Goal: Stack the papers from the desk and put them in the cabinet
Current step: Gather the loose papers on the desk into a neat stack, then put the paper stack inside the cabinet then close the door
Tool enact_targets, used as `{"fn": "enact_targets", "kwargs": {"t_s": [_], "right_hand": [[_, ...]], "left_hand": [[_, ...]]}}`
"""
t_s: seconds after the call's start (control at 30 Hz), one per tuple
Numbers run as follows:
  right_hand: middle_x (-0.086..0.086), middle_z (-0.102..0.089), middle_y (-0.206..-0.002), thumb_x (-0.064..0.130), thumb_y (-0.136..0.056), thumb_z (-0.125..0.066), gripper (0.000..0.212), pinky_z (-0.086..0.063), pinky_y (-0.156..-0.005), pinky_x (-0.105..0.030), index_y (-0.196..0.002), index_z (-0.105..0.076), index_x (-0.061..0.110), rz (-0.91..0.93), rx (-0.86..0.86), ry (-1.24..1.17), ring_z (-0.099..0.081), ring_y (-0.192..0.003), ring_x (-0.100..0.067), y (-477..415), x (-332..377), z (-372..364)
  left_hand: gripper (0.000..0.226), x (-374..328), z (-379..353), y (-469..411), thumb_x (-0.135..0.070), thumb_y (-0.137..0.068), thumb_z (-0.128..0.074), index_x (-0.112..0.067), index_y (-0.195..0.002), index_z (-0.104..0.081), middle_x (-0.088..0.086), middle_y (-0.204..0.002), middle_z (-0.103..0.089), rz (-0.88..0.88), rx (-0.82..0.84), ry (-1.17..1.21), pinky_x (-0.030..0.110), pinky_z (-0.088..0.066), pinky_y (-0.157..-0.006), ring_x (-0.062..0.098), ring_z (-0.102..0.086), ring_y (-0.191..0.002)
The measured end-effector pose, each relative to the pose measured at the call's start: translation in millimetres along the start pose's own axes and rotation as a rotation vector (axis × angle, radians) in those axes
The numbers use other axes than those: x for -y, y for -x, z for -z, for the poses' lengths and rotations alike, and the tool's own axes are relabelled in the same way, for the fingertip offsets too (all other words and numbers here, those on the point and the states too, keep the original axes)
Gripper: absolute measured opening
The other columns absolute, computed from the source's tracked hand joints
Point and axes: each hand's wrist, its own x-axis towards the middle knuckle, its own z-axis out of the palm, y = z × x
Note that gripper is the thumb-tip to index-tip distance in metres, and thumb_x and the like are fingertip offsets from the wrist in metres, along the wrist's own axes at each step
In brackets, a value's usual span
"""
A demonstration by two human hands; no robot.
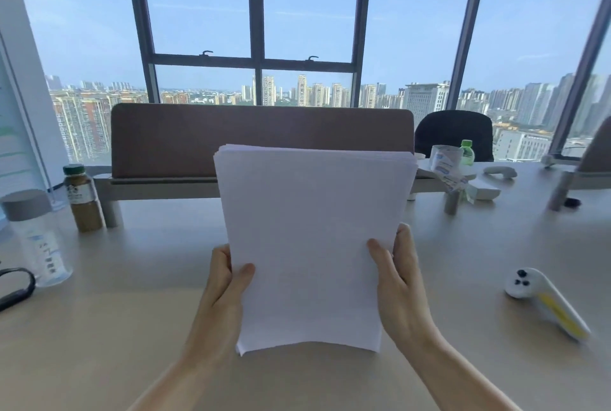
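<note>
Above desk (139, 311): left hand (220, 295), right hand (401, 285) grip paper stack (310, 238); fingers hidden behind.

Tall floor-to-ceiling windows with dark metal frames (256, 60) fill the far wall, showing clear blue sky and a pale city skyline in bright daylight. A brown fabric divider panel (205, 136) stands across the far edge of the light beige wooden desk (148, 295). A black office chair (454, 132) sits beyond, at right. A white wall column (20, 56) rises at left.
</note>
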Motion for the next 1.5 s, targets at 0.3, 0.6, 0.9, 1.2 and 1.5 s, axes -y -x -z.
{"fn": "enact_targets", "kwargs": {"t_s": [0.3, 0.6, 0.9, 1.2, 1.5], "right_hand": [[0.013, -0.064, -0.079, 0.024, -0.095, -0.044, 0.003, -0.049, -0.076, -0.048, -0.094, -0.045, 0.022, 0.009, -0.025, 0.164, -0.058, -0.077, -0.023, 24, 0, 43], [-0.004, -0.056, -0.073, 0.025, -0.098, -0.043, 0.011, -0.044, -0.067, -0.043, -0.093, -0.037, 0.016, 0.020, -0.086, 0.266, -0.052, -0.070, -0.031, 57, 15, 79], [0.011, -0.056, -0.079, 0.011, -0.100, -0.044, 0.014, -0.044, -0.054, -0.018, -0.091, -0.041, 0.020, -0.067, -0.363, 0.447, -0.053, -0.061, -0.002, 137, 118, 220], [-0.004, -0.068, -0.098, 0.012, -0.099, -0.046, 0.011, -0.055, -0.075, -0.043, -0.101, -0.051, 0.021, -0.353, -0.622, 0.504, -0.066, -0.081, -0.023, 255, 145, 380], [-0.007, -0.070, -0.111, 0.012, -0.100, -0.044, 0.015, -0.060, -0.080, -0.040, -0.106, -0.050, 0.025, -0.708, -0.578, 0.492, -0.069, -0.092, -0.020, 338, 5, 494]], "left_hand": [[0.013, 9, -30, 29, -0.010, -0.106, -0.039, -0.019, -0.099, -0.045, -0.020, -0.086, -0.065, -0.037, 0.074, -0.168, 0.023, -0.041, -0.069, -0.004, -0.061, -0.078], [0.007, 4, -60, 51, -0.014, -0.106, -0.041, -0.018, -0.104, -0.046, -0.016, -0.099, -0.066, -0.157, 0.152, -0.279, 0.030, -0.046, -0.079, -0.003, -0.064, -0.087], [0.012, -32, -173, 133, -0.009, -0.105, -0.040, -0.011, -0.117, -0.041, -0.003, -0.107, -0.069, -0.305, 0.468, -0.096, 0.036, -0.058, -0.075, 0.015, -0.072, -0.087], [0.017, 14, -314, 268, -0.008, -0.104, -0.043, -0.025, -0.107, -0.043, -0.014, -0.103, -0.066, -0.166, 0.738, -0.033, 0.014, -0.054, -0.070, -0.006, -0.067, -0.081], [0.012, 178, -377, 388, -0.012, -0.106, -0.038, -0.019, -0.114, -0.041, -0.012, -0.104, -0.063, 0.033, 0.715, -0.306, 0.024, -0.052, -0.076, 0.005, -0.063, -0.089]]}}
